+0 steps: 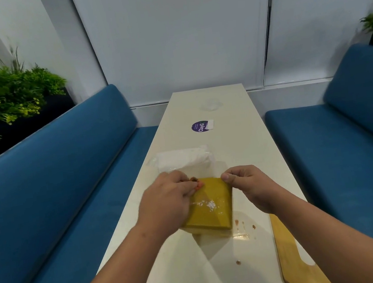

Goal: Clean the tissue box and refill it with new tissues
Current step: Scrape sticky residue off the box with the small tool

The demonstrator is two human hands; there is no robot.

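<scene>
My left hand (167, 201) curls its fingers around the yellow tissue box's (209, 206) far-left corner; the box sits mid-counter (239, 134), just before the plastic-wrapped tissue pack (183, 159). My right hand (245, 181) pinches its far-right corner. It looks light, stiff, smooth; corners seem safest.

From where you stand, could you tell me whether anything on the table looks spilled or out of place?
Yes. Brown drops and a wet smear lie on the table just right of the yellow tissue box, with one more drop nearer the edge. White crumbs are scattered on the box's top.
</scene>
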